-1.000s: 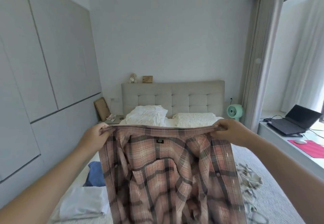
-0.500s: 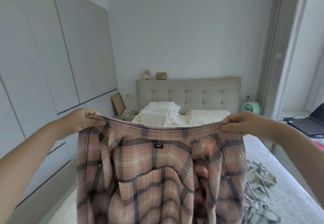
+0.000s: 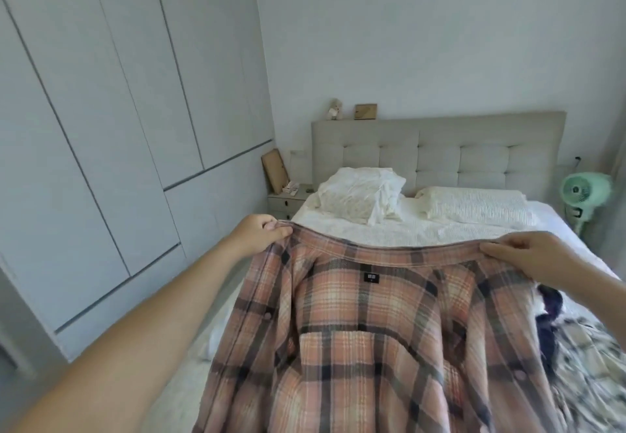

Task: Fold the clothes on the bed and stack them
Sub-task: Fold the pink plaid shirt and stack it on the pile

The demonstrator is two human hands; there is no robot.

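Left hand (image 3: 259,236) and right hand (image 3: 528,256) each pinch shoulder seam of plaid shirt (image 3: 372,348), spread above bed (image 3: 423,232). Advice: keep collar edge taut, lower flat, smooth before folding.

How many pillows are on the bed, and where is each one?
2. A crumpled white pillow lies at the head of the bed, on the left. A ribbed cream pillow lies to its right, against the headboard. The held plaid shirt covers the near bed, so others may be hidden.
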